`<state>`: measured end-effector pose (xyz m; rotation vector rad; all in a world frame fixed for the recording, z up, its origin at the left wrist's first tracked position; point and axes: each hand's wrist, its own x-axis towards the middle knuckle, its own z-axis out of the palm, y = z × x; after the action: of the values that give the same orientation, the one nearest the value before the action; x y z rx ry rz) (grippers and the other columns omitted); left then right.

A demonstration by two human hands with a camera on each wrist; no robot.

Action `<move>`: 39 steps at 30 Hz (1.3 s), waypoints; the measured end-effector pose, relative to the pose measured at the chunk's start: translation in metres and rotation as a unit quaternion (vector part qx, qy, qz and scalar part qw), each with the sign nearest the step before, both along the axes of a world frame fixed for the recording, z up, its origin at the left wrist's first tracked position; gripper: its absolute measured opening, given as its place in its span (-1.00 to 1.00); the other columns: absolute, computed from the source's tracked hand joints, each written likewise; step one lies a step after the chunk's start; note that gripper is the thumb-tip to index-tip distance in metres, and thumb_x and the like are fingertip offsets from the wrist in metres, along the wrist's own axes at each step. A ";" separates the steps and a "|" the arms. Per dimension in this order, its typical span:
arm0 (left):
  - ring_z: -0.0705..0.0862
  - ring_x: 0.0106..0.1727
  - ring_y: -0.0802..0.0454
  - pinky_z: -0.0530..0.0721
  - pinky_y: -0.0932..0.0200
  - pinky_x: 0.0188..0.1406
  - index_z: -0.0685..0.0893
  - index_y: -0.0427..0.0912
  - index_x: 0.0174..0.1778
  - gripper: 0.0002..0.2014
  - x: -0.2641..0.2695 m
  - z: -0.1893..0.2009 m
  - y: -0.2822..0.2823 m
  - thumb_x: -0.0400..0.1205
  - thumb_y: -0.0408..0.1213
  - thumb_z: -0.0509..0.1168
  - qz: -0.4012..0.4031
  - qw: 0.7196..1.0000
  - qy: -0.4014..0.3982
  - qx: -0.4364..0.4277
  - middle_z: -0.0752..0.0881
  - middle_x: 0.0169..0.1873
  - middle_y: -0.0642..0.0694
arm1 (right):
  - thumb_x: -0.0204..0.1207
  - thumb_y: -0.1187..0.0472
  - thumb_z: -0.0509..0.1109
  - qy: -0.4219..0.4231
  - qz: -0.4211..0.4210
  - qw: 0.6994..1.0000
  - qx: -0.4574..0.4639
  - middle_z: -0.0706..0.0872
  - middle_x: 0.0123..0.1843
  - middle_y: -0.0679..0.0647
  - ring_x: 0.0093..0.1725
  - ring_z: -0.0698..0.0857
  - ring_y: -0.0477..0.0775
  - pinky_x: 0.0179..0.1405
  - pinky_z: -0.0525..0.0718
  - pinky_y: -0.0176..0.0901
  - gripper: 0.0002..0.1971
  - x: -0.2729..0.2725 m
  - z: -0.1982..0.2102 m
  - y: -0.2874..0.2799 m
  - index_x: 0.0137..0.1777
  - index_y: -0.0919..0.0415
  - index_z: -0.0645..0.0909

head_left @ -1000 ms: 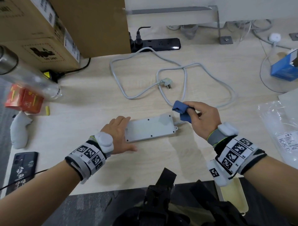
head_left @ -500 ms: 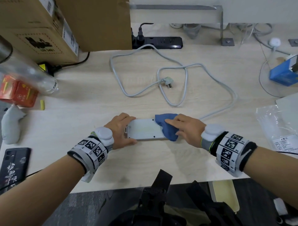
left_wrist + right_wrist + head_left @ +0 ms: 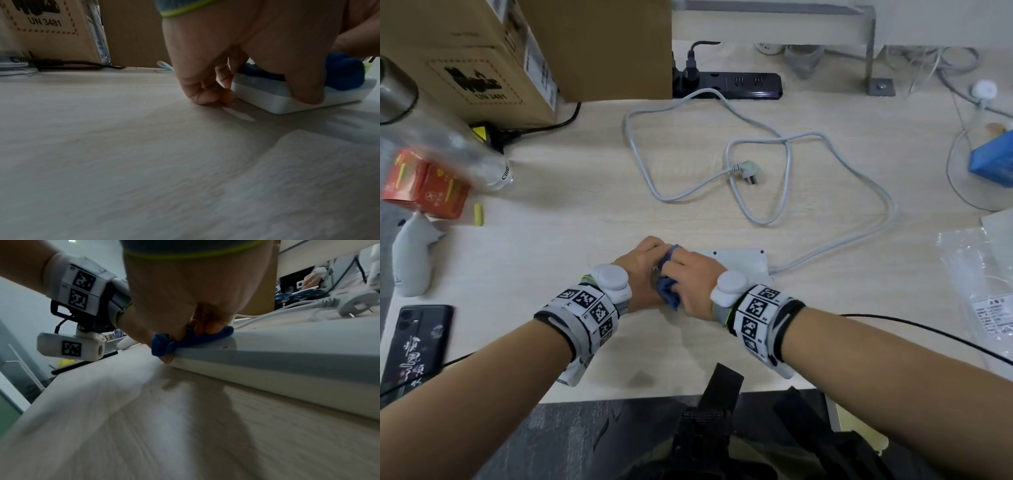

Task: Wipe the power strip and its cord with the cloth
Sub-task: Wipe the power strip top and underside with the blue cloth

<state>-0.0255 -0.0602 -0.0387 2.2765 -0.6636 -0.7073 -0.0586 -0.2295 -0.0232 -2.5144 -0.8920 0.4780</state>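
Now the right hand (image 3: 697, 279), fingers curled on the blue cloth (image 3: 668, 294), presses it onto the power strip (image 3: 739, 262) near the table's front edge. Left hand (image 3: 643, 270) seemingly clamps the strip's left end; the long axis runs rightward toward the cord (image 3: 835, 245).

Cardboard box (image 3: 482, 65), at my ten o'clock: "UN 3481" inside a dashed red frame.
Clear bottle (image 3: 465, 150), at my nine o'clock: letters "Cli", rest unreadable.
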 end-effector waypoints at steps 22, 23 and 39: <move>0.69 -0.18 -0.08 0.73 -0.07 -0.19 0.49 0.01 0.36 -0.21 0.002 -0.006 0.003 0.18 0.21 0.35 -0.010 0.997 -0.060 0.042 0.51 0.16 0.03 | 0.19 0.58 0.45 -0.037 0.000 0.999 0.023 0.62 0.37 0.35 0.38 0.57 0.44 0.31 0.45 0.16 -0.41 -0.025 -0.021 -0.024 0.30 0.41 0.63; 0.69 -0.21 -0.09 0.73 -0.08 -0.22 0.51 -0.01 0.34 -0.23 0.002 -0.005 0.003 0.18 0.17 0.33 -0.013 0.997 -0.063 0.037 0.52 0.14 0.01 | 0.19 0.61 0.46 -0.039 0.012 0.999 0.025 0.60 0.39 0.37 0.41 0.54 0.46 0.35 0.40 0.19 -0.39 -0.022 -0.020 -0.020 0.33 0.43 0.60; 0.65 -0.11 -0.05 0.66 0.00 -0.02 0.40 0.12 0.40 -0.16 0.007 -0.001 0.003 0.20 0.26 0.49 -0.028 0.994 -0.037 0.103 0.45 0.22 0.14 | 0.30 0.62 0.24 -0.118 -0.067 0.990 0.025 0.32 0.57 0.29 0.59 0.15 0.30 0.65 0.04 0.01 -0.29 -0.046 -0.034 -0.104 0.51 0.36 0.27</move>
<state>-0.0183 -0.0568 -0.0393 2.4913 -0.7205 -0.7494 -0.1046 -0.3333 -0.0567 -2.6000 -0.7985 0.1154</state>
